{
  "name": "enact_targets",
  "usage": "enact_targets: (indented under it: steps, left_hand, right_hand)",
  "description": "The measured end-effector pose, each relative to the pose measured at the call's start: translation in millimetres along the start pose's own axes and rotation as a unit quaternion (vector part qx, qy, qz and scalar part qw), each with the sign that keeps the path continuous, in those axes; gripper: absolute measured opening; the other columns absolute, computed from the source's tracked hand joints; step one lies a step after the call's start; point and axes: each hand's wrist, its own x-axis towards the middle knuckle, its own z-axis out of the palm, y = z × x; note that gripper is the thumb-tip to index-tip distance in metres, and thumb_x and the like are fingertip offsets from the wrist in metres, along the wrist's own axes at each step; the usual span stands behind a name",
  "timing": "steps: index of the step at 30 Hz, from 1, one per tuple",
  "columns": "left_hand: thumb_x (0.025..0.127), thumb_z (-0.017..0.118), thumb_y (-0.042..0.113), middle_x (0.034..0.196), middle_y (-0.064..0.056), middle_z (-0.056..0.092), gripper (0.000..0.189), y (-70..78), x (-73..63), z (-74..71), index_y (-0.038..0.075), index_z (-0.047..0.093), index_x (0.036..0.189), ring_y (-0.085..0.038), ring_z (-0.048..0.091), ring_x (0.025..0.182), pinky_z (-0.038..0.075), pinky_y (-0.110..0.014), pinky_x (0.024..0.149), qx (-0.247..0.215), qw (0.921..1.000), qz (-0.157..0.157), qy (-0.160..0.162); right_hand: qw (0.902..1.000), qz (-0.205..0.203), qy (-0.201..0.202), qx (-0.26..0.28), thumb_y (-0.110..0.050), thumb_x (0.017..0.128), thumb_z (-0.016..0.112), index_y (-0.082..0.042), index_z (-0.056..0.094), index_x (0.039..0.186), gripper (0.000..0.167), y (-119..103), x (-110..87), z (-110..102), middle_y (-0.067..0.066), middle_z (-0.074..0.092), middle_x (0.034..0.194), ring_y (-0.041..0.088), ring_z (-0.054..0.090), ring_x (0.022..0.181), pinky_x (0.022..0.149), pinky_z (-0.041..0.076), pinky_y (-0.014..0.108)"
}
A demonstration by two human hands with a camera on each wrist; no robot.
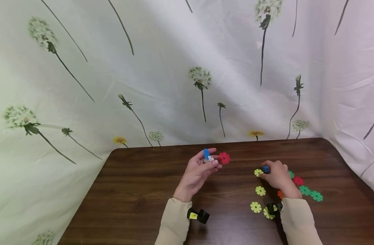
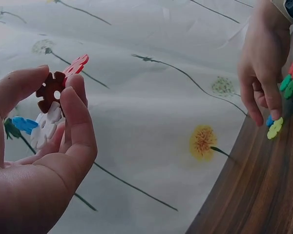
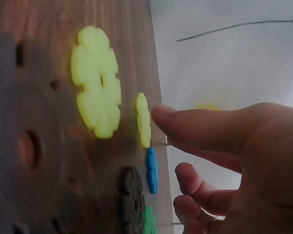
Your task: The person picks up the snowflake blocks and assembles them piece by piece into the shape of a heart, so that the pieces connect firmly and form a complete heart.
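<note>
My left hand (image 1: 197, 173) is raised over the table and pinches a small cluster of joined notched plastic discs between thumb and fingers. In the left wrist view the cluster shows a brown disc (image 2: 51, 91) at the fingertips, a white disc (image 2: 42, 130) below it and a blue disc (image 2: 24, 125) to the side. A red disc (image 1: 224, 158) sticks out to the right. My right hand (image 1: 278, 175) reaches low over the tabletop, its thumb and forefinger right at a yellow disc (image 1: 258, 173) and a dark blue disc (image 1: 266, 169). Nothing shows in its grasp.
Loose discs lie around the right forearm: more yellow ones (image 1: 260, 191), green ones (image 1: 317, 196), a red one (image 1: 298, 181) and an orange one (image 1: 280, 194). A black disc (image 3: 132, 200) lies near the blue one. Behind the wooden table (image 1: 138, 190) hangs a dandelion-print cloth (image 1: 168, 102).
</note>
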Motion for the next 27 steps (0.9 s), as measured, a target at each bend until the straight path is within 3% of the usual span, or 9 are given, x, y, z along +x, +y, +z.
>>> enact_targets:
  steps: [10,18,27]
  left_hand:
    - [0.089,0.066,0.005,0.108,-0.004,0.065,0.057,-0.1,0.3,1.9,0.000,0.040,0.140,-0.012,0.069,0.086,0.055,-0.021,0.085,0.006,1.0000,-0.001,-0.008]
    - [0.089,0.066,0.005,0.108,-0.004,0.065,0.058,1.3,0.0,2.4,0.000,0.040,0.140,-0.012,0.069,0.086,0.055,-0.021,0.085,0.006,1.0000,-0.001,-0.008]
    - [0.090,0.065,0.004,0.107,-0.004,0.066,0.057,1.2,-0.7,0.5,0.000,0.039,0.140,-0.011,0.069,0.086,0.055,-0.022,0.087,0.014,0.9999,0.000,0.000]
  right_hand:
    - [0.9993,0.025,-0.020,-0.018,-0.018,0.088,0.068,0.001,0.062,0.111,0.031,-7,-2.9,4,0.032,0.050,0.116,0.049,0.040,0.101,0.071,0.040,0.055]
    - [0.9976,0.055,-0.040,-0.011,-0.021,0.085,0.069,0.005,0.061,0.107,0.035,-11,0.8,5,0.030,0.052,0.112,0.048,0.039,0.103,0.079,0.039,0.059]
    - [0.9983,0.052,-0.024,-0.002,-0.019,0.082,0.072,0.000,0.056,0.101,0.031,-12,2.2,8,0.023,0.059,0.101,0.044,0.044,0.097,0.075,0.037,0.053]
